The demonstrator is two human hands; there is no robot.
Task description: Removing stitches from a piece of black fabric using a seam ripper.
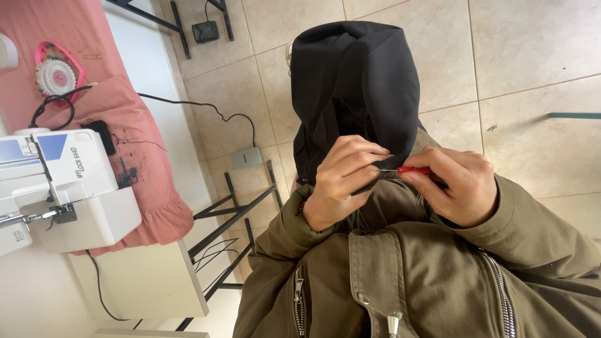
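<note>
A black fabric garment [357,81] hangs over my lap and out across the floor. My left hand [341,181] pinches its near edge between thumb and fingers. My right hand [460,184] grips a small red-handled seam ripper [413,169], whose thin metal tip points left into the fabric at my left fingertips. Both hands sit close together above my olive-green jacket [407,275].
At the left a white sewing machine [62,188] stands on a table with a pink cloth [134,125]. A pink pin holder [57,72] lies farther back. A grey foot pedal [246,157] with a black cable rests on the tiled floor beside black table legs [235,213].
</note>
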